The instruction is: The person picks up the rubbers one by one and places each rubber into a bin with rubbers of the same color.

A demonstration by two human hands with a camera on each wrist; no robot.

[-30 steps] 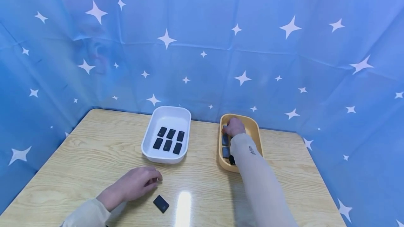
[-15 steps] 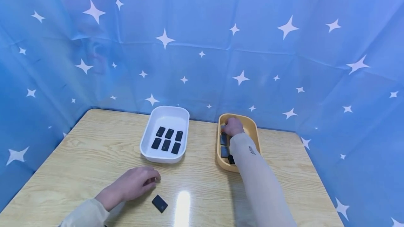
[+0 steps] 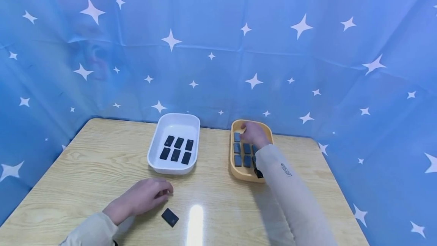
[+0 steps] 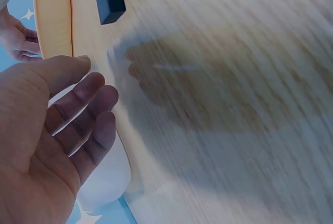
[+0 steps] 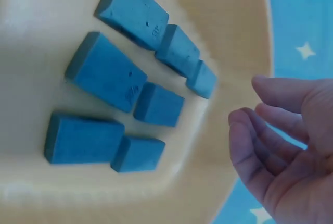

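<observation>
My right hand [image 3: 254, 134] is over the far end of the yellow tray [image 3: 239, 174]. In the right wrist view its thumb and fingers are bent with a gap between them, holding nothing. Blue erasers [image 5: 106, 73], some marked 4B, lie in rows in that tray, apart from the hand. A black strap-like thing [image 3: 258, 172] shows by the sleeve. My left hand [image 3: 145, 196] hovers low over the table, fingers loosely curled around nothing. Near its fingertips lies a black rectangular block [image 3: 170, 217], untouched.
The white tray [image 3: 179, 120] stands left of the yellow one, with several black blocks [image 3: 175, 155] in two rows. A blue curtain [image 3: 218, 67] with white stars hangs behind the wooden table [image 3: 112, 151].
My right hand has drawn up and back from the erasers, uncovering more of them, including the far left one. The left hand stays put. The whole head view has shifted slightly.
</observation>
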